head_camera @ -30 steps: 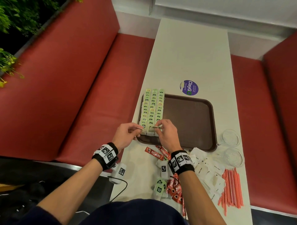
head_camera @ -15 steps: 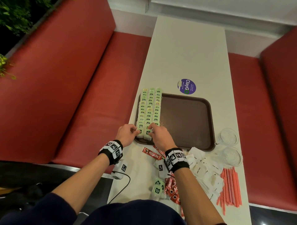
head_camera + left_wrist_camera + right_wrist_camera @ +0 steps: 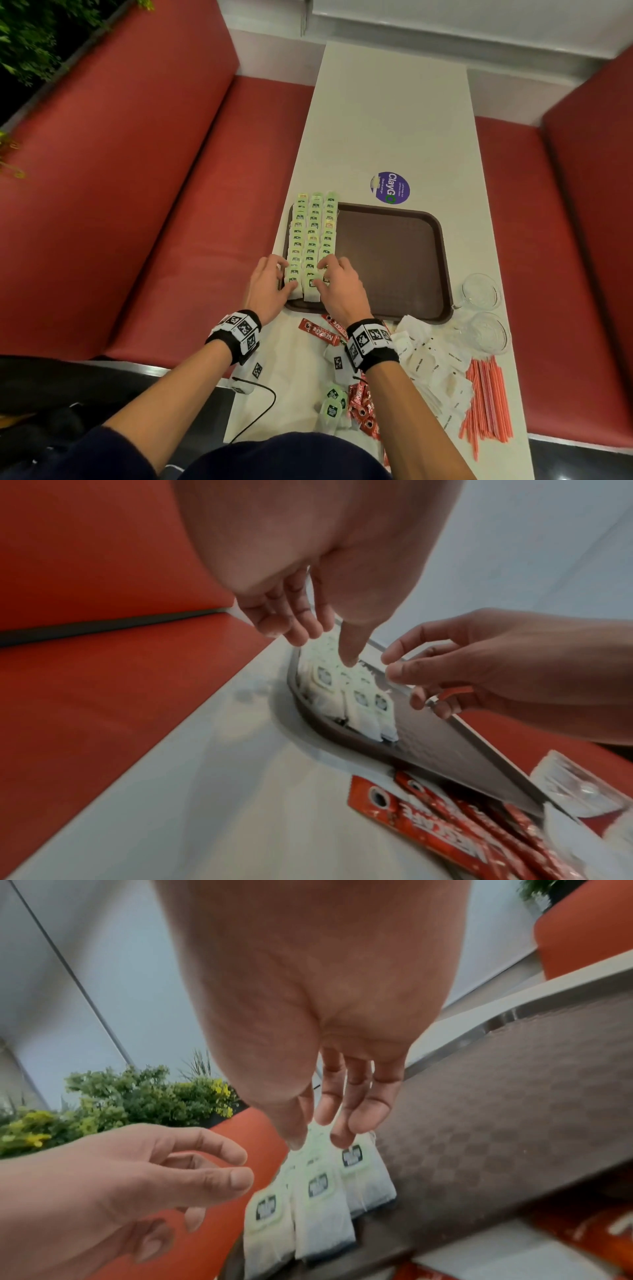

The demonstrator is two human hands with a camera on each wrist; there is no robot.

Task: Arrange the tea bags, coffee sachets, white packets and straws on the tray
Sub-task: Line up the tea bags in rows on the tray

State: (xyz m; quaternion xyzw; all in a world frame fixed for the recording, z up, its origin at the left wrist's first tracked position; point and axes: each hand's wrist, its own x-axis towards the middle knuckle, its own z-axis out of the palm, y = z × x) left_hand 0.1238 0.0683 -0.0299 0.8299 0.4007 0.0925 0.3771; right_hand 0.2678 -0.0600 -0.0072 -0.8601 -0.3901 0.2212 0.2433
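Three rows of green-labelled tea bags [image 3: 313, 236] lie along the left side of the brown tray [image 3: 387, 260]. My left hand [image 3: 274, 277] hovers at the near left corner of the rows, fingers relaxed, thumb tip touching the bags [image 3: 342, 691]. My right hand [image 3: 329, 274] rests straight fingertips on the near bags of the right row [image 3: 356, 1167]. Neither hand holds anything. Red coffee sachets [image 3: 322, 334], white packets [image 3: 431, 363], orange straws [image 3: 486, 397] and a few loose tea bags [image 3: 334, 407] lie on the table near me.
Two clear glass cups [image 3: 479, 291] stand right of the tray. A purple sticker [image 3: 390, 187] sits beyond it. Red bench seats [image 3: 171, 205] flank the narrow white table [image 3: 394, 120]. A black cable [image 3: 260, 407] hangs off the near left edge.
A second ago both hands pinched tea bags at the near end of the rows. Those bags now lie in the rows, and the fingers have relaxed over them.
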